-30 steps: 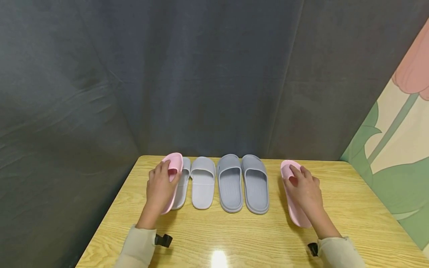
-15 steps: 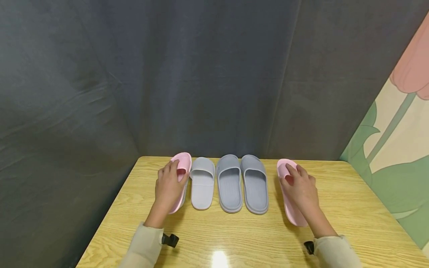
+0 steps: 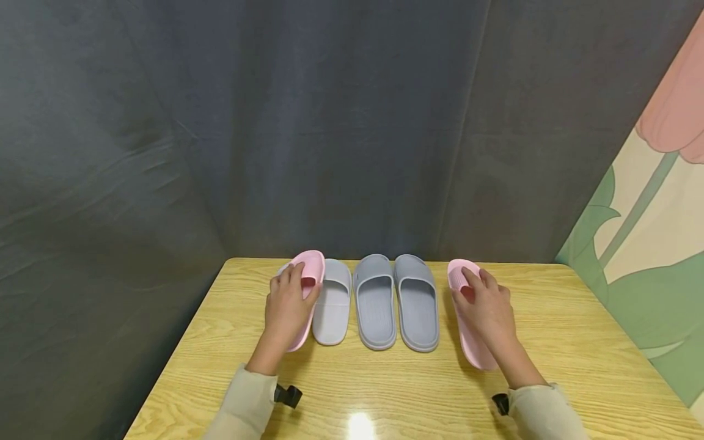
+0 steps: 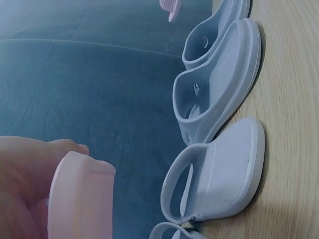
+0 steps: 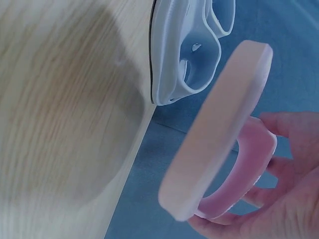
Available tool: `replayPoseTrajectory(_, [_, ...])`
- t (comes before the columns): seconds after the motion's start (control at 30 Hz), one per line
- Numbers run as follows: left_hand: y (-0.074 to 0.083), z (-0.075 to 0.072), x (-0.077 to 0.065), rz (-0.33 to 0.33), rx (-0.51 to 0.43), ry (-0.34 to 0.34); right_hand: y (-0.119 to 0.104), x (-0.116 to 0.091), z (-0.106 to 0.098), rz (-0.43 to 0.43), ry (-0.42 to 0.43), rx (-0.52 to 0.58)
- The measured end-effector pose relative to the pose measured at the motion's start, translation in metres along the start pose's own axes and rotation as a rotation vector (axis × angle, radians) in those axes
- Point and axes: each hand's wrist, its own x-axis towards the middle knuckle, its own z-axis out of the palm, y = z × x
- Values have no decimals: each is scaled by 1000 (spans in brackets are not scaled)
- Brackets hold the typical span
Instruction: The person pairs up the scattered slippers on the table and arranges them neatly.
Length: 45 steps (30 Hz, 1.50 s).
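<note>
My left hand (image 3: 287, 310) grips a pink slipper (image 3: 312, 267) by its strap. It hangs over the left pair of light grey slippers, mostly hiding one and leaving its mate (image 3: 331, 315) in sight. In the left wrist view this pink slipper (image 4: 82, 199) is apart from the grey ones. On the right, my right hand (image 3: 487, 310) holds a second pink slipper (image 3: 476, 349) at the strap. The right wrist view has that slipper (image 5: 219, 129) raised off the wood, sole towards the camera, with fingers (image 5: 286, 169) around the strap.
Two darker grey slippers (image 3: 376, 311) stand side by side mid-table, toes towards the back. A dark curtain (image 3: 352, 134) hangs behind the wooden table (image 3: 330, 385). A wall with a painted flower (image 3: 654, 281) borders the right.
My left hand has carried its pink slipper to the right across the light grey pair. My right hand and its slipper have shifted slightly left. The grey slippers stay put.
</note>
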Motion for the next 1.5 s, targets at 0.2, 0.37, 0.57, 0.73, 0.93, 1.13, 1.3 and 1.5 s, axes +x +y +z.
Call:
replayPoseTrajectory(0.2, [6,4,0,23,-5,-2,-2,1,0,-1,9,2])
replayPoseTrajectory(0.37, [11,6,0,30,-11,2,-4,2,1,-25,22,10])
replayPoseTrajectory(0.57, [17,11,1,39,-16,-3,-6,2,0,-35,26,12])
replayPoseTrajectory(0.73, [24,14,1,44,-17,-21,-7,1,-1,-34,21,21])
replayPoseTrajectory(0.93, [32,17,1,60,-26,-21,-11,1,-2,-36,5,25])
replayPoseTrajectory(1.13, [38,20,0,70,-32,-13,-13,1,-3,-36,2,32])
replayPoseTrajectory(1.3, [44,22,0,98,-36,13,-15,1,-3,-34,5,32])
replayPoseTrajectory(1.5, [51,26,-1,122,-37,21,-16,1,-4,-49,19,37])
